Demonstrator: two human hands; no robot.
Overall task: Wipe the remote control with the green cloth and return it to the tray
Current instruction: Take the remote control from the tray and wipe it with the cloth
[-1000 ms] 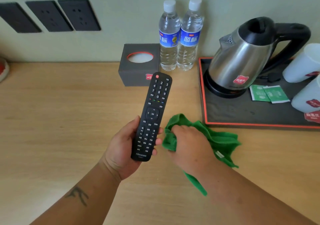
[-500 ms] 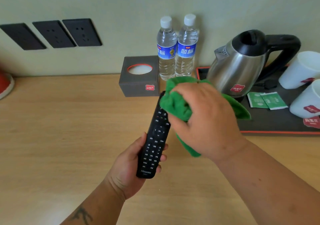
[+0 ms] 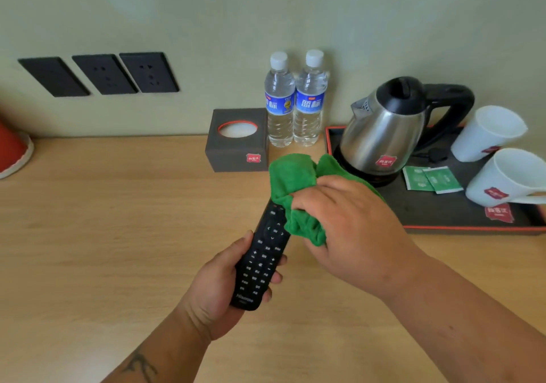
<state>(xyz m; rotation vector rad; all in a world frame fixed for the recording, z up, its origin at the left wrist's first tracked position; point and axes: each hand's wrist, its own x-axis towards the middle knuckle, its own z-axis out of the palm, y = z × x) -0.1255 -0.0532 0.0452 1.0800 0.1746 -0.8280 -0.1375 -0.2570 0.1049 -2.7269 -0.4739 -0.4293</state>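
The left hand (image 3: pixel 220 289) grips the remote (image 3: pixel 261 260) near its lower end; the right hand (image 3: pixel 345 223) clutches the green cloth (image 3: pixel 295 184) against its far end.

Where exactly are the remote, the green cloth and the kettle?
remote (image 3: pixel 260 261): head view, on its button face.
green cloth (image 3: pixel 291 176): head view, upper bunched fold.
kettle (image 3: pixel 381 134): head view, steel body.

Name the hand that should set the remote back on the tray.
Left, probably: the left hand already grips the remote, while the right hand is full of green cloth. The tray lies right.
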